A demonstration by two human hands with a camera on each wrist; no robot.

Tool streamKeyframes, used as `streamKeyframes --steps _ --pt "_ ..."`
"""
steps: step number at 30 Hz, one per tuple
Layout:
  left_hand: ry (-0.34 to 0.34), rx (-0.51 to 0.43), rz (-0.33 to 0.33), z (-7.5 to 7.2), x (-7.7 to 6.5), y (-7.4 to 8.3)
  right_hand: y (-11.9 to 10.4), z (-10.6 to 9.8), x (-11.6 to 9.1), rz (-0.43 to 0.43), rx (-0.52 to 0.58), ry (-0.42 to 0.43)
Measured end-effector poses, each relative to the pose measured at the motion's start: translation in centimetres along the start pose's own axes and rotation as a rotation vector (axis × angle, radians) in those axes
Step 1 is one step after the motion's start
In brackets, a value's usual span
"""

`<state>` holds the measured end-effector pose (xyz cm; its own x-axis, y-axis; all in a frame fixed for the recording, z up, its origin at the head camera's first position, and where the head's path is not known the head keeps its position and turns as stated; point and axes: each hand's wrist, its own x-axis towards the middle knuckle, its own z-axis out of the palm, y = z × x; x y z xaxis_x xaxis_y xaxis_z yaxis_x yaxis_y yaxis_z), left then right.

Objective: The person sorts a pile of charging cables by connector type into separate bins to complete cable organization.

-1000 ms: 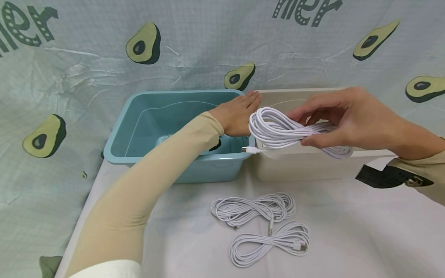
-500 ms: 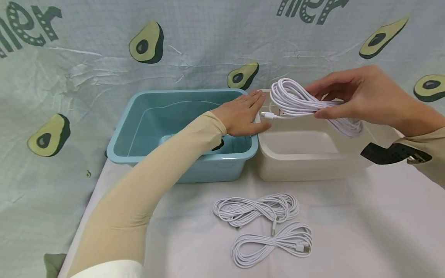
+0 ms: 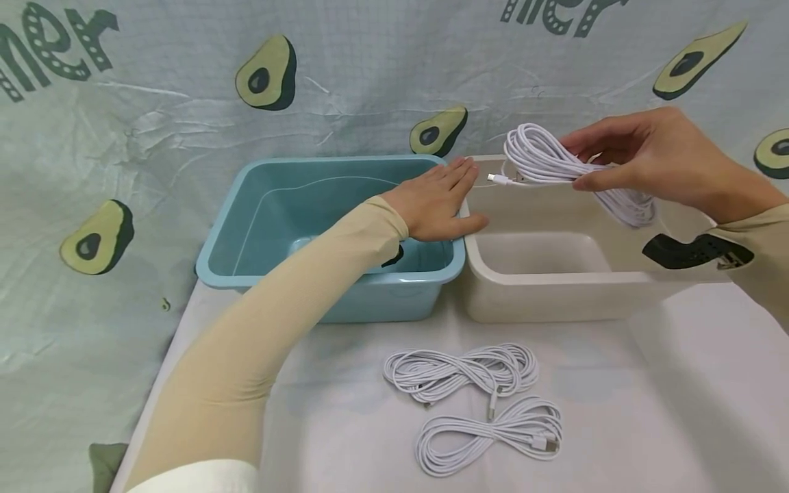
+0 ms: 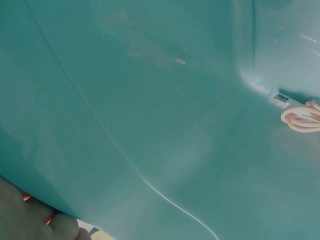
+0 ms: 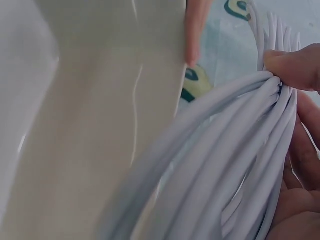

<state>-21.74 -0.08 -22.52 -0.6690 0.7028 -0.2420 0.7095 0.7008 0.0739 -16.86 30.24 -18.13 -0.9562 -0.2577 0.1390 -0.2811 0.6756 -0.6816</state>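
My right hand (image 3: 647,150) pinches a coiled white USB cable (image 3: 542,156) at its middle, above the back of the beige bin (image 3: 555,279). One connector of that coil points left. In the right wrist view, thumb and fingers squeeze the white strands (image 5: 215,145) together. My left hand (image 3: 434,205) lies with straight fingers across the adjoining rims of the blue bin (image 3: 394,277) and the beige bin. Inside the blue bin, the left wrist view shows part of a pinkish cable (image 4: 302,117) with a USB plug.
Two more coiled white cables, one farther back (image 3: 462,372) and one nearer (image 3: 490,436), lie on the white-covered table (image 3: 345,411) in front of the bins. An avocado-print sheet (image 3: 351,68) hangs close behind them.
My right hand has lifted the white cable up and back, from over the beige bin's front toward its rear rim. My left hand's thumb has spread outward over the beige rim.
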Motion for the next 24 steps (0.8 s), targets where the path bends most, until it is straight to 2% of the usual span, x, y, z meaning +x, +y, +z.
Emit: streamKeyframes --steps 11,18,24 --pt "0.013 0.014 0.002 0.2 0.1 0.0 2.8 0.4 1.5 0.132 -0.025 -0.064" --pt "0.008 0.017 0.011 0.1 -0.3 0.6 4.3 0.9 1.2 0.151 -0.077 -0.095" --pt "0.011 0.026 0.008 -0.1 -0.7 0.9 4.8 1.2 0.9 0.135 -0.078 -0.117"
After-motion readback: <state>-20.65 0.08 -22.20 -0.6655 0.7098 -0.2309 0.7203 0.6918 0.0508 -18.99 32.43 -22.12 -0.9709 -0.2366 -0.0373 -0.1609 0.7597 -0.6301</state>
